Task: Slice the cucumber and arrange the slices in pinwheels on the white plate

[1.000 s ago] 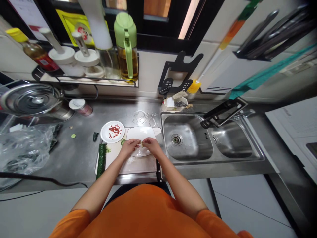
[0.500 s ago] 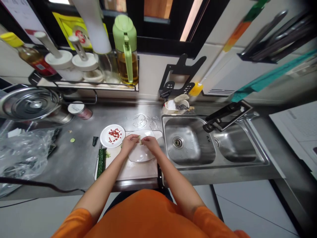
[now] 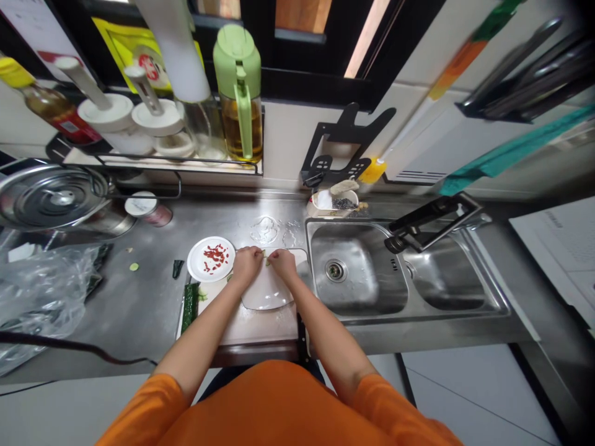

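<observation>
Over the far half of a white squarish plate (image 3: 267, 296), my left hand (image 3: 247, 265) and my right hand (image 3: 282, 265) are close together with fingertips pinched. Small pale-green bits, which look like cucumber slice, show at the fingertips of both. The plate rests on a white cutting board (image 3: 260, 334). A dark-green cucumber length (image 3: 189, 306) lies along the board's left edge, with thin green shreds beside it. Just left of my left hand stands a round white plate (image 3: 195, 263) with chopped red pieces.
A double steel sink (image 3: 357, 272) with a black faucet (image 3: 418, 226) is to the right. Left are a clear plastic bag (image 3: 46, 297), a lidded pot (image 3: 60, 198) and a small jar (image 3: 149, 209). An oil bottle (image 3: 239, 93) stands on the rack above.
The strip stretched between my fingertips now shows as separate small bits at each hand. My left hand has turned slightly, its fingers more closed. The view has shifted a little.
</observation>
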Motion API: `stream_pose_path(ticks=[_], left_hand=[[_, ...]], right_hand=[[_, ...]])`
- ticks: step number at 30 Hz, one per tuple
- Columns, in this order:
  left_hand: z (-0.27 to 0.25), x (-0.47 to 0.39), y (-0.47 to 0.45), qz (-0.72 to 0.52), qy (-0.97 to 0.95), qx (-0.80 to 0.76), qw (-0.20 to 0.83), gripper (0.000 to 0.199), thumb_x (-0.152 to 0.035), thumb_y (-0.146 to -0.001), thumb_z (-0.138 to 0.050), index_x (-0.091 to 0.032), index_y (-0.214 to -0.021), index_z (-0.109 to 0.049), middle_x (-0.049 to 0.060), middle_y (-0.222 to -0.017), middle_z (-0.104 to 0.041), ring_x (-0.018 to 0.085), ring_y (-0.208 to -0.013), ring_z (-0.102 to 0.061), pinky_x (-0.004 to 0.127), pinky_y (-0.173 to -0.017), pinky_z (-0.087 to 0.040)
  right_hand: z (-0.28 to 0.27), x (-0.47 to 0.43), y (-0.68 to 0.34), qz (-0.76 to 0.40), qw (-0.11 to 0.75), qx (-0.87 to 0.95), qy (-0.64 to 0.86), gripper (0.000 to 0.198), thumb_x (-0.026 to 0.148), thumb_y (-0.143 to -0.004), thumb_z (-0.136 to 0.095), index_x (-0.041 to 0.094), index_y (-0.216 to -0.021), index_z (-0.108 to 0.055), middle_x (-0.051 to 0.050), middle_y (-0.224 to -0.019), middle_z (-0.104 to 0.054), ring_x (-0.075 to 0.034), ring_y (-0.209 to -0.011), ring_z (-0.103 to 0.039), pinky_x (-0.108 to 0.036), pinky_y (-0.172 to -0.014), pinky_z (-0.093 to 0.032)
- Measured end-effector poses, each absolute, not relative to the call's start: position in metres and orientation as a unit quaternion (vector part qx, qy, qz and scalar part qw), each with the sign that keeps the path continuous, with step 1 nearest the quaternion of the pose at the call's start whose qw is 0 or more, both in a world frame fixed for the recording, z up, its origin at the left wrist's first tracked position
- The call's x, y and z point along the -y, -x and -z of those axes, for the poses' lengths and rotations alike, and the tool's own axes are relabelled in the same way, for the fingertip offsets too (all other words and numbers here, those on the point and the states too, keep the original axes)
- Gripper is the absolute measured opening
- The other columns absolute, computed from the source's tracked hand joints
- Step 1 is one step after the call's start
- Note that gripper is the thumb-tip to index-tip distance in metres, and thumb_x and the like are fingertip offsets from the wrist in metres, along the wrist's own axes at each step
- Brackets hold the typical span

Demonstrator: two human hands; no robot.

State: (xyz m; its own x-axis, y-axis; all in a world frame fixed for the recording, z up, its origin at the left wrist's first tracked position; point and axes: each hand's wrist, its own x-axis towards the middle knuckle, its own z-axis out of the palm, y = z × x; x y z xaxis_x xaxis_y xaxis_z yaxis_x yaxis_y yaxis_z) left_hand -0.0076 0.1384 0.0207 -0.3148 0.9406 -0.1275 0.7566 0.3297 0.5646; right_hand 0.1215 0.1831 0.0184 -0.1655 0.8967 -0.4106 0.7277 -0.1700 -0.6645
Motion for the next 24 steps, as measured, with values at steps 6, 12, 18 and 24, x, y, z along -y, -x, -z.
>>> stream_pose_path(ticks=[6,12,18,24], left_hand=[[-0.014,-0.138,0.008,-0.196,-0.554,-0.784,0.2,0.021,-0.024,-0.079,-0.051,-0.017,-0.084,-0.07,0.01,-0.083,-0.066,0.024,-0.088,-0.057,0.035,-0.083,-0.04],[-0.01,-0.137,0.008,-0.204,-0.559,-0.783,0.183,0.023,-0.028,-0.081,-0.052,-0.016,-0.094,-0.067,0.011,-0.091,-0.063,0.026,-0.094,-0.054,0.038,-0.087,-0.04],[-0.011,-0.125,0.011,-0.238,-0.623,-0.726,0.166,0.027,-0.026,-0.087,-0.045,-0.017,-0.102,-0.065,0.011,-0.103,-0.062,0.025,-0.1,-0.051,0.039,-0.092,-0.039],[-0.007,-0.101,0.007,-0.184,-0.679,-0.689,0.174,0.04,-0.018,-0.087,-0.041,-0.021,-0.123,-0.057,0.01,-0.129,-0.055,0.027,-0.111,-0.044,0.044,-0.094,-0.036]], right_hand=[[-0.02,-0.179,-0.12,-0.376,0.084,0.668,0.637,0.009,0.014,-0.07,-0.058,0.019,-0.067,-0.065,-0.002,-0.067,-0.062,-0.013,-0.065,-0.051,-0.023,-0.059,-0.034],[-0.021,-0.173,-0.118,-0.33,0.06,0.701,0.629,0.009,0.019,-0.078,-0.055,0.018,-0.082,-0.063,-0.004,-0.077,-0.062,-0.016,-0.073,-0.052,-0.025,-0.062,-0.033],[-0.019,-0.153,-0.13,-0.239,0.088,0.786,0.563,0.022,0.019,-0.089,-0.041,0.016,-0.095,-0.062,-0.007,-0.091,-0.061,-0.018,-0.084,-0.05,-0.028,-0.073,-0.037],[-0.01,-0.122,-0.146,-0.156,0.053,0.867,0.47,0.039,0.015,-0.091,-0.037,0.019,-0.124,-0.056,-0.012,-0.125,-0.055,-0.026,-0.104,-0.041,-0.036,-0.08,-0.041]])
